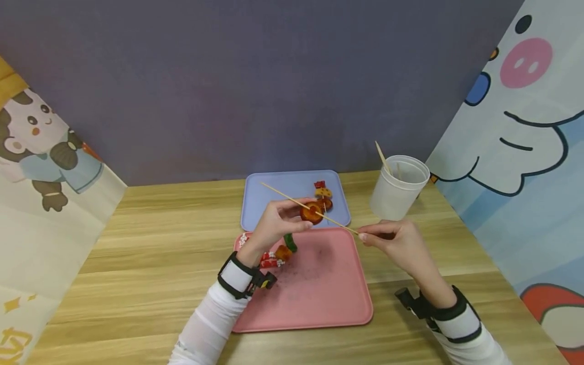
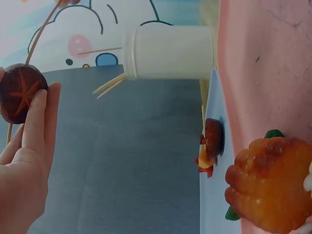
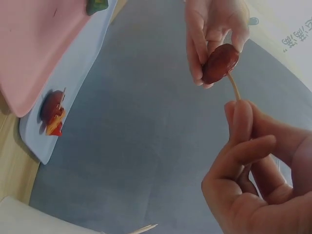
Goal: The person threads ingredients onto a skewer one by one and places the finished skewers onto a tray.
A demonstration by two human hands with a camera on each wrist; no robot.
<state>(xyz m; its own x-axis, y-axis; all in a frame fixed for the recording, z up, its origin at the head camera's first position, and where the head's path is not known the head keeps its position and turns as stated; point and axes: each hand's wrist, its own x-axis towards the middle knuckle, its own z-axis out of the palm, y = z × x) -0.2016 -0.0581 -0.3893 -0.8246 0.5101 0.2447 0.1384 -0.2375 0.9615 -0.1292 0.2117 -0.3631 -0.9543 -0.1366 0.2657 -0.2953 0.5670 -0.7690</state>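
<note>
My left hand (image 1: 276,223) holds a brown shiitake mushroom (image 1: 311,213) between thumb and fingers, above the trays. A star-shaped cut marks its dark cap (image 2: 22,93) in the left wrist view. A thin wooden skewer (image 1: 338,223) runs through the mushroom and sticks out on both sides. Near its right end, my right hand (image 1: 397,243) pinches the skewer between thumb and fingertips. The right wrist view shows the skewer (image 3: 234,87) leading from the mushroom into the right fingers (image 3: 242,119).
Below lies a pink tray (image 1: 328,299) with a browned corn piece (image 1: 283,253), a green piece (image 1: 290,242) and red-and-white pieces (image 1: 270,261) on its left. Behind it, a blue tray (image 1: 274,180) bears a loaded skewer (image 1: 323,193). A white tub (image 1: 394,195) with skewers stands back right.
</note>
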